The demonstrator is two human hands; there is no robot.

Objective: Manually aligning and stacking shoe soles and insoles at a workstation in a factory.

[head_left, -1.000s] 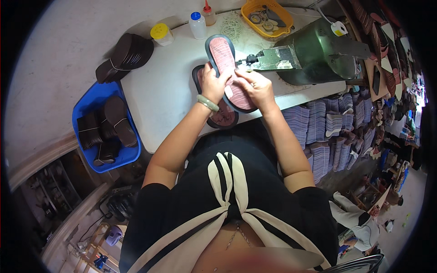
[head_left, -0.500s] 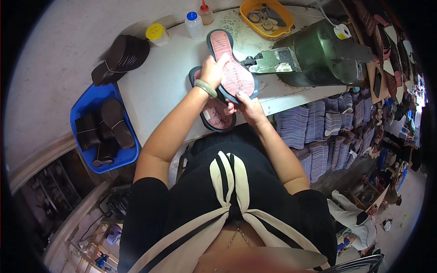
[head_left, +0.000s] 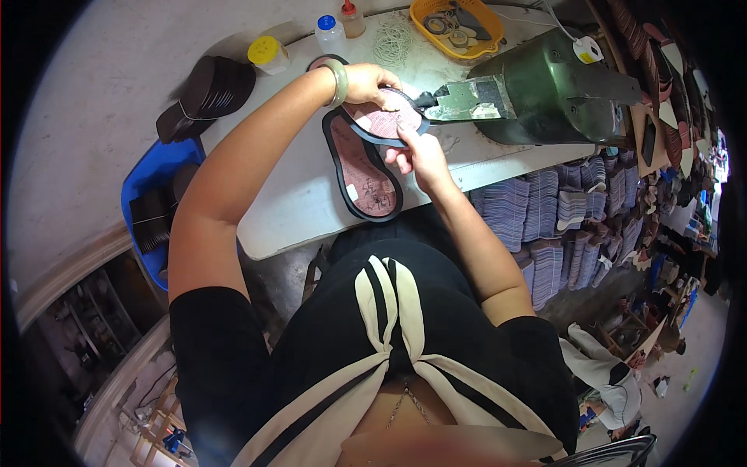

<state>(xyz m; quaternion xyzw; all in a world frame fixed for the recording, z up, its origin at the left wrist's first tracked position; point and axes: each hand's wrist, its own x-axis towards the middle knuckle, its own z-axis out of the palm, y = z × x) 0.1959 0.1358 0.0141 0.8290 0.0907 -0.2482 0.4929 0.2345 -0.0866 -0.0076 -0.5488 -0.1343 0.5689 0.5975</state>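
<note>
A shoe sole [head_left: 377,122] with a pink top and dark rim is held between both hands, its edge against the tip of a green machine's arm [head_left: 467,101]. My left hand [head_left: 369,82], a bangle on its wrist, lies over the sole's upper side with the fingers bent onto it and covers its middle. At the end nearer me, my right hand [head_left: 420,156] pinches the rim, thumb on top and fingers curled below. A second pink-topped sole [head_left: 364,171] with a dark rim lies on the white table [head_left: 272,226], below the held one.
The green machine body [head_left: 552,89] fills the table's right side. Along the back stand a yellow-lidded jar [head_left: 268,54], a blue-capped bottle [head_left: 331,35], a red-tipped bottle [head_left: 352,19] and a yellow basket [head_left: 443,50]. A blue bin [head_left: 140,183] is at left; stacked striped pieces [head_left: 510,214] sit at right.
The held sole has turned, its far end swinging to the left. My left hand has shifted up along it, with the elbow out to the left. More of the lying sole shows.
</note>
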